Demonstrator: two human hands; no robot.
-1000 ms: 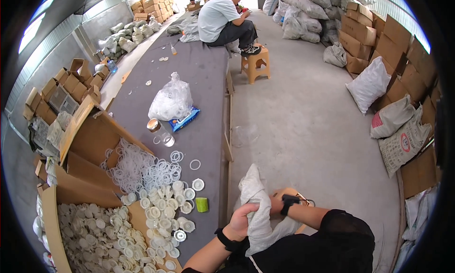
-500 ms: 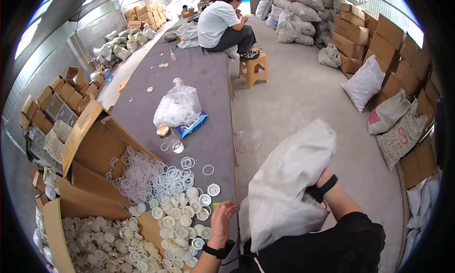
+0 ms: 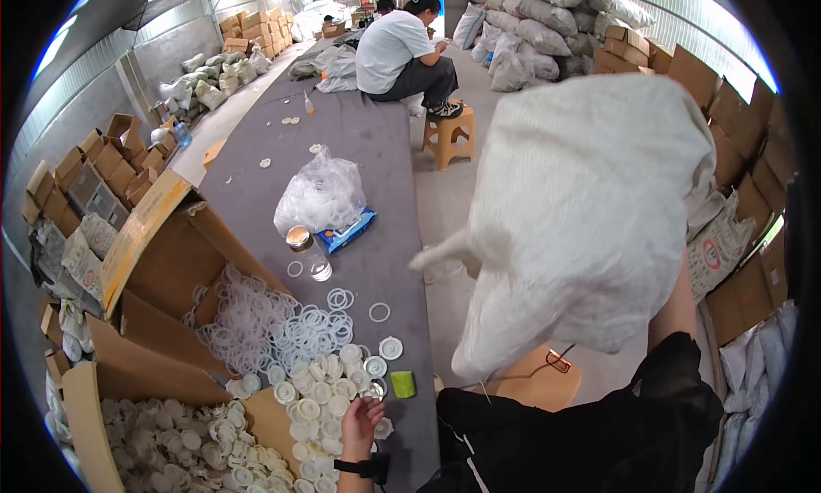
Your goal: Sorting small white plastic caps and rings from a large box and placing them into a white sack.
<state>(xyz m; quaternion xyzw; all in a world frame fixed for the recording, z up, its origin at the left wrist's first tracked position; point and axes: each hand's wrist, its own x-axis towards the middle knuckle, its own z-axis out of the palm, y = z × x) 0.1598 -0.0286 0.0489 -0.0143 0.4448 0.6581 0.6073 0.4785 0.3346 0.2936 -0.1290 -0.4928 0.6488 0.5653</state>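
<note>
A large white woven sack (image 3: 590, 202) hangs in the air to the right of the table, bulging and creased. My right forearm (image 3: 678, 303) rises behind it; the sack hides my right hand, which holds it up. My left hand (image 3: 363, 420) is over the table's near edge, fingers loosely bent and apart, with nothing in them. Beneath and beside it lie many white plastic caps (image 3: 320, 392). Close to its right is a small green block-like item (image 3: 403, 384). White plastic rings (image 3: 312, 333) are heaped farther back.
An open cardboard box (image 3: 85, 416) full of caps stands at the near left. A clear jar (image 3: 320, 266), a clear plastic bag (image 3: 321, 194) and a blue packet (image 3: 349, 230) sit on the grey-covered table (image 3: 256, 204). Below the sack is a tan stool (image 3: 534, 386). Another person (image 3: 395, 53) sits farther back.
The white sack has been raised and swung up and to the right, now covering my right hand. My left hand has moved left and down over the caps. The green item and tan stool have come into view.
</note>
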